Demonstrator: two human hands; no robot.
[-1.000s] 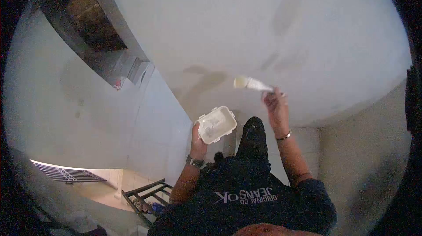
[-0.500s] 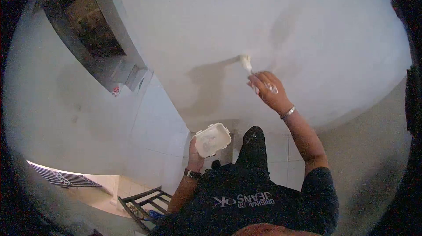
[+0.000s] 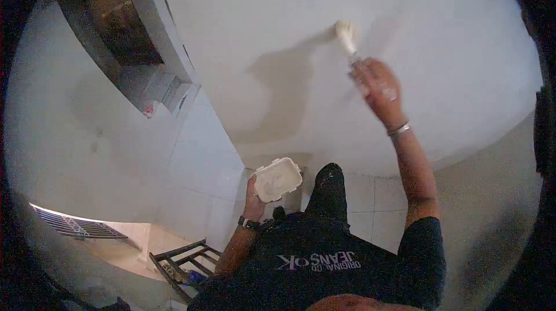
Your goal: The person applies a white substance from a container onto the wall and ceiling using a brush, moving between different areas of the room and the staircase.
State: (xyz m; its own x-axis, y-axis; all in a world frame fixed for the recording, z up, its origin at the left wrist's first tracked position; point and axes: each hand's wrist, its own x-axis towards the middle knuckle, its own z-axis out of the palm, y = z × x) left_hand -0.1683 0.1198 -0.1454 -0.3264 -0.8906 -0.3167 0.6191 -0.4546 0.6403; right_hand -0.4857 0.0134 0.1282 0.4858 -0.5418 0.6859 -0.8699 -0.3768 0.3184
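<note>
My right hand (image 3: pixel 379 86) is closed around the handle of a paintbrush (image 3: pixel 346 36), and white smears mark the skin. The pale bristle end meets or nearly meets the white wall (image 3: pixel 440 50); blur hides the exact contact. Lower down, my left hand (image 3: pixel 253 202) grips one side of a white plastic tub (image 3: pixel 278 180) with clip tabs along its rim. Whitish material coats the inside of the tub. A shadow of the arm and brush falls on the wall left of the brush.
A recessed opening (image 3: pixel 124 18) with a ledge sits at upper left. Pale tiles (image 3: pixel 200 154) line the wall and floor. At lower left stand a dark metal rack or ladder-like frame (image 3: pixel 185 264) and a barred grille (image 3: pixel 78 222). My knee (image 3: pixel 329 192) is near the wall.
My right hand and the brush have moved up and slightly right along the wall. The tub in my left hand has stayed nearly in place. The view has shifted a little.
</note>
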